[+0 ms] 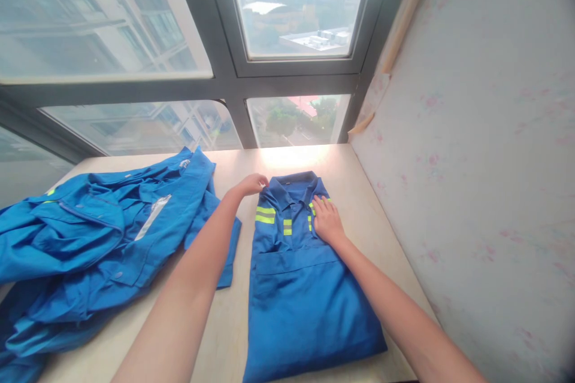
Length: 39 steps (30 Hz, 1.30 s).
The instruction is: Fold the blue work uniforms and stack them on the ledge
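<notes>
Folded garment (309,311): woven cloth, mostly matt, soft creases. Yellow strips (265,219) look smooth, tape-like. Rumpled garment pile (103,251): similar cloth. Tabletop (359,209): pale, wood-look, smooth, glossy near the panes. Window frame (229,88): grey, metal-look, smooth. Panes (296,42): clear glass. Wall (471,131): matt, papery.

Right hand (329,221) partly hides folded garment (305,311); left edge crops rumpled blue clothing (90,245)

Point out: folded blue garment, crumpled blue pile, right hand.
Folded blue garment (305,299): head view, plain cloth below the yellow-green bands.
Crumpled blue pile (105,251): head view, middle of the bunched cloth.
Right hand (329,221): head view, back of the hand.
</notes>
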Tool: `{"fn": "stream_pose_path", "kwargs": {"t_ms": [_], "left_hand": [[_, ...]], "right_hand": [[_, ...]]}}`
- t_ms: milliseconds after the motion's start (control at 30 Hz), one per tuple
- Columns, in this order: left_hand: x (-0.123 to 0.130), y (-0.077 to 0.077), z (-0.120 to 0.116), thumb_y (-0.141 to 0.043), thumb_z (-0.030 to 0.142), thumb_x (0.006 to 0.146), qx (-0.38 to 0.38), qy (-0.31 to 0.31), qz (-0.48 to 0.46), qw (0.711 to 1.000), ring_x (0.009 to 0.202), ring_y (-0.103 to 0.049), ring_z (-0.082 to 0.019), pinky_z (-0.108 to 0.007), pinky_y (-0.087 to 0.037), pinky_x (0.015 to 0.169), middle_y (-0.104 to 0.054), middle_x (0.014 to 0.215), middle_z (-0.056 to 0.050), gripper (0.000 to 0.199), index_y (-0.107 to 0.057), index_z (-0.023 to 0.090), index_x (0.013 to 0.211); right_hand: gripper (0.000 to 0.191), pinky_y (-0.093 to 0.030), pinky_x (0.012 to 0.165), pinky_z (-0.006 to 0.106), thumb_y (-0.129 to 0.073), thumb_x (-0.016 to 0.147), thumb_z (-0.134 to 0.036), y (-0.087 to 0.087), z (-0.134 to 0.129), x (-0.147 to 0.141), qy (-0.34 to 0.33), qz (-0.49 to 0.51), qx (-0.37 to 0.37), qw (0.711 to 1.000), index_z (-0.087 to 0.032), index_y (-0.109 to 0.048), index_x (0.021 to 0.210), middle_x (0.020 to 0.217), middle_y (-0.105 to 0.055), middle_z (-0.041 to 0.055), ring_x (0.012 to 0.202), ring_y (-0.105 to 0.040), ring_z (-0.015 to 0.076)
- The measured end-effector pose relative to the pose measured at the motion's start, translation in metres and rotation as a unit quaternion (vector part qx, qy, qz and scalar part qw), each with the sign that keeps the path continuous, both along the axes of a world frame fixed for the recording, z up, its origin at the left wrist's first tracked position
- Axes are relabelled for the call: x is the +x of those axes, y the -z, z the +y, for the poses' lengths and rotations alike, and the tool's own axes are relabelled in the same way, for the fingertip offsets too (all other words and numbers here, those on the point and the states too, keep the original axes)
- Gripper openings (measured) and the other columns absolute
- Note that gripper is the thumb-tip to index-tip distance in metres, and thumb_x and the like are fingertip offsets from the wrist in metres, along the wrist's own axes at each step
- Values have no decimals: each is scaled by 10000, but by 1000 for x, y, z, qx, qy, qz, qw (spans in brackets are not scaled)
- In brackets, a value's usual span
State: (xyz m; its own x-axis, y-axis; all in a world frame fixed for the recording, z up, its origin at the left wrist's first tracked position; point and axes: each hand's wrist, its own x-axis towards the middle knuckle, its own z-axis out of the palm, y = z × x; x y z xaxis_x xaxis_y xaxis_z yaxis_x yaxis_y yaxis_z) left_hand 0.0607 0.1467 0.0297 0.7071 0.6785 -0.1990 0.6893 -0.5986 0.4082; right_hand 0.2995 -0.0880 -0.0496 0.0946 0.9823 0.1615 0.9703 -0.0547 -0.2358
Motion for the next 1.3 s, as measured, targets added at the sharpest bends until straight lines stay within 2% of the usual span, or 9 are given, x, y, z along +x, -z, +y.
{"fn": "stream_pose_path", "kwargs": {"t_ms": [100, 200, 367, 600, 767, 967, 1067, 1200, 1300], "left_hand": [[0, -1, -2, -738, 264, 787, -24, 59, 30, 997, 907, -642, -179, -295, -518, 827, -677, 1020, -43, 201, -727, 174, 967], [0, -3, -5, -744, 219, 665, -18, 82, 45, 995, 874, -633, -192, -258, -477, 779, -674, 980, -47, 184, -757, 192, 847], [7, -13, -5, -632, 273, 736, -14, 94, 47, 994, 785, -610, -187, -261, -434, 716, -675, 946, -66, 142, -745, 190, 759], [18, -26, 2, -539, 366, 843, -56, 104, 27, 993, 797, -608, -172, -238, -439, 728, -733, 900, -49, 276, -742, 183, 886], [28, -27, 8, -573, 416, 819, -60, 96, 41, 993, 737, -595, -158, -224, -413, 666, -736, 835, -28, 301, -751, 182, 883], [45, -18, 14, -622, 444, 820, 21, 27, 56, 998, 720, -591, -183, -248, -380, 639, -706, 752, -50, 281, -742, 192, 789], [47, -12, 5, -611, 407, 852, 54, -1, 40, 998, 800, -616, -193, -249, -399, 679, -716, 843, -44, 232, -744, 219, 874], [35, -10, -27, -538, 300, 899, 116, -86, 8, 990, 949, -632, -218, -274, -441, 759, -681, 1094, -81, 225, -706, 211, 1019], [18, -7, -69, -412, 276, 954, 161, -180, -13, 970, 973, -636, -258, -338, -481, 806, -646, 1099, -145, 292, -663, 159, 1048]], "right_hand": [[564, -232, 1181, 445, -446, 882, -147, 0, 0, 0, 2, 1, -4, 1000, -126, -503, 1443, 1561, -415, 97, 1458, -313, 286], [565, -224, 1185, 444, -438, 884, -145, 1, 0, 0, 4, 2, -3, 1000, -124, -501, 1445, 1562, -414, 89, 1459, -310, 286], [564, -237, 1178, 453, -448, 883, -147, 2, 1, -1, 8, 5, 4, 1000, -127, -505, 1444, 1559, -418, 97, 1451, -319, 290], [568, -230, 1182, 453, -442, 885, -155, 2, 1, 0, 4, 6, 3, 1000, -131, -498, 1450, 1565, -411, 85, 1456, -307, 294], [577, -231, 1179, 458, -452, 876, -155, 0, 1, -1, 6, 8, -2, 1000, -131, -497, 1451, 1563, -412, 91, 1456, -304, 297], [574, -236, 1175, 452, -446, 874, -151, 0, 0, -1, 4, 7, 3, 1000, -127, -506, 1445, 1559, -420, 87, 1446, -316, 294], [575, -239, 1172, 459, -450, 873, -149, 1, 0, 0, 6, 9, 0, 1000, -135, -507, 1444, 1557, -421, 94, 1449, -313, 294], [575, -243, 1170, 465, -446, 875, -148, 1, 1, -2, 6, 13, -3, 1000, -132, -502, 1447, 1559, -418, 96, 1451, -310, 296], [577, -242, 1175, 470, -449, 870, -141, 2, 1, -1, 7, 18, 5, 1000, -130, -501, 1445, 1557, -420, 98, 1453, -306, 297]]}}
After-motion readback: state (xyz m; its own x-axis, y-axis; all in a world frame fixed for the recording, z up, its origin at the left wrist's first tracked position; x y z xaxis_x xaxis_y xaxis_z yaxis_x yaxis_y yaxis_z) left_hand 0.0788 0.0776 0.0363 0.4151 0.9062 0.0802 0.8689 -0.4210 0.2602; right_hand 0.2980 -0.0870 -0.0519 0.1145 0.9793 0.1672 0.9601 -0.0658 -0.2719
